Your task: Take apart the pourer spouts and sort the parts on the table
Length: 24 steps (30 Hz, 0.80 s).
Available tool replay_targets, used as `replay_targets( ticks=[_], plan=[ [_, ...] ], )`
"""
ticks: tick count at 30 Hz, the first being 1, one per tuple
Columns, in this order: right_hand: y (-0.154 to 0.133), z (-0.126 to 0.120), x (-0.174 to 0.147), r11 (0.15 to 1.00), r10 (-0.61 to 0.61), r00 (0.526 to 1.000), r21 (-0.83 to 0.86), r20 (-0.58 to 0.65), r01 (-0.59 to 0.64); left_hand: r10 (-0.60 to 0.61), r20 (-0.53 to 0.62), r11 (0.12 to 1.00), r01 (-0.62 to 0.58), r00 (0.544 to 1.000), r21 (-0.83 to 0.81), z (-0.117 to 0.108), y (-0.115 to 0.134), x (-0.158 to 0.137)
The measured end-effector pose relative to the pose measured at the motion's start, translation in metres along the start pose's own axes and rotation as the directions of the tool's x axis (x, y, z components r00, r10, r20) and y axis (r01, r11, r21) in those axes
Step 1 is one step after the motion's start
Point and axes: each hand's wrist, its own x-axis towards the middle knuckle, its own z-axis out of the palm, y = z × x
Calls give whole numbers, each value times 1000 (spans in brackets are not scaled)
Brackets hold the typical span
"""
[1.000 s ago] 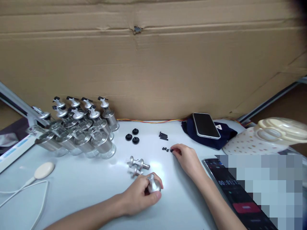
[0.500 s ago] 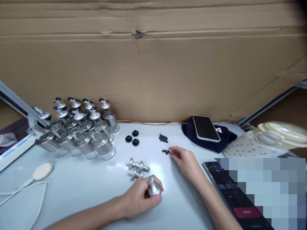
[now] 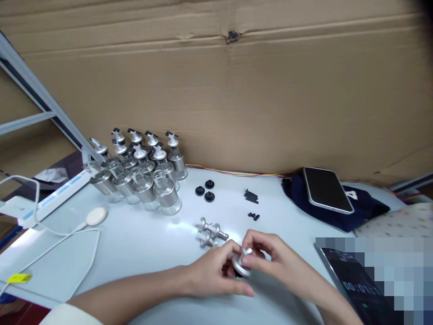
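My left hand [image 3: 216, 273] is closed around a silver bottle pourer [image 3: 239, 266], whose dark underside shows below its rim. The thumb and fingers of my right hand [image 3: 274, 259] are pinched on the pourer's spout. Whether a small piece also sits between those fingertips is hidden. Just beyond my left hand lie several loose silver pourers [image 3: 213, 231]. Farther off are small black pieces [image 3: 254, 216], a bunch of thin black parts [image 3: 251, 196] and three round black stoppers [image 3: 209, 196].
Several glass bottles [image 3: 167, 196], some topped with pourers, stand at the left. A white disc with a cable [image 3: 96, 216] and a power strip [image 3: 57, 198] lie left. Right are a phone [image 3: 328, 189] on dark blue cloth [image 3: 367, 212] and a timer phone [image 3: 358, 280]. Cardboard [image 3: 216, 104] stands behind.
My right hand has come from the small black pieces to the pourer in my left hand and pinches its spout. The camera has turned left, so everything sits farther right in view.
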Motion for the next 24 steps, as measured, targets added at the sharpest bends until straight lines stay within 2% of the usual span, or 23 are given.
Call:
replay_targets(
  ticks=[5,8,11,15,19,21,24],
  plan=[
    [0,-2,-2,995,-23,998,-94,-58,18,86,-206,988,-58,975,140,2,6,-8],
    [-2,1,-2,990,-35,998,-139,-44,28,143,-259,961,-71,955,268,-1,13,-13],
    [-4,5,-3,995,-23,999,-93,-24,20,283,-274,896,-152,919,417,-6,14,-15],
    [-6,5,-6,1000,-1,1000,11,11,1,519,-204,757,-336,830,560,-13,11,-13],
    [-8,5,-7,991,12,997,131,78,-23,682,-71,567,-466,728,679,-15,13,-11],
    [-8,5,-8,981,12,994,190,105,-32,730,-21,469,-477,683,743,-16,17,-11],
    [-7,6,-8,981,3,995,195,99,-23,738,53,343,-441,673,829,-21,23,-9]
  ],
)
